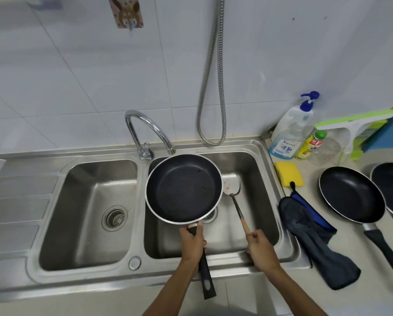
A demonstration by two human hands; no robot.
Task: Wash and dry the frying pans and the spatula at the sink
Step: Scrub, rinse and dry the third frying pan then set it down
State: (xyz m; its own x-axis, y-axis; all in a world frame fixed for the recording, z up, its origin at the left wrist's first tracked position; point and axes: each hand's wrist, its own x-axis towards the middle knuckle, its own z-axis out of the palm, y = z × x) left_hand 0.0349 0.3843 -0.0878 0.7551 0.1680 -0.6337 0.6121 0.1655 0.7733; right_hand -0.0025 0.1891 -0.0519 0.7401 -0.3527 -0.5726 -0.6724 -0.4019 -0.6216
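Over the sink [141, 201], the left hand [194, 242] is gripping the pan [184, 188], the right hand [260, 247] is holding the spatula [237, 206]; the pan is probably risking knocking the tap [150, 124].

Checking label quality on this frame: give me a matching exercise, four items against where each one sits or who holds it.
1. pan over the basin
2. spatula
3. yellow sponge
4. dark cloth

A. lying across the sink's right rim
B. gripped by the left hand
C. on the counter, near the pump bottle
D. held by the right hand

Pairs: 1-B, 2-D, 3-C, 4-A.
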